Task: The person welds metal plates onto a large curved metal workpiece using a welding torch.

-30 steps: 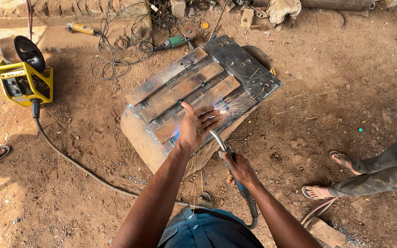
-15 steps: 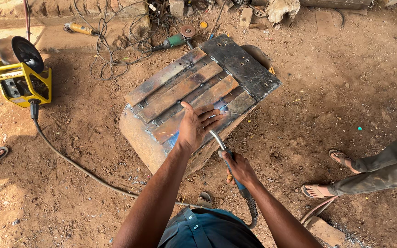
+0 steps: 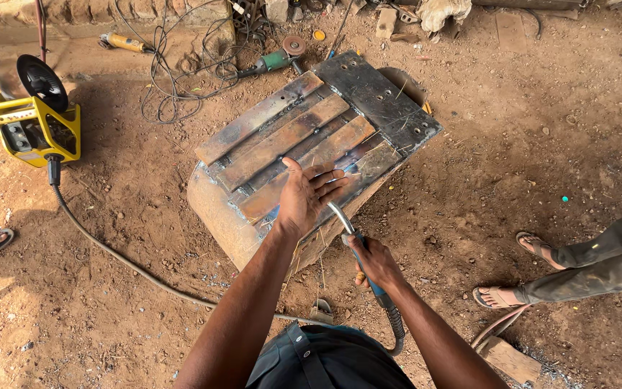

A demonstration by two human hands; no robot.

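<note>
Torch [image 3: 345,223] gripped right, left hand [image 3: 305,198] spread above plate edge [image 3: 368,176]

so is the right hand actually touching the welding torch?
Touching. The head view shows the right hand wrapped around the handle of the welding torch, fingers closed on it with no gap.

I see no packages, signs or screens here. The nearest thing to a label is a small pale panel on the face of the yellow welding machine [image 3: 35,130] at far left; it's too small for me to make out.
</note>
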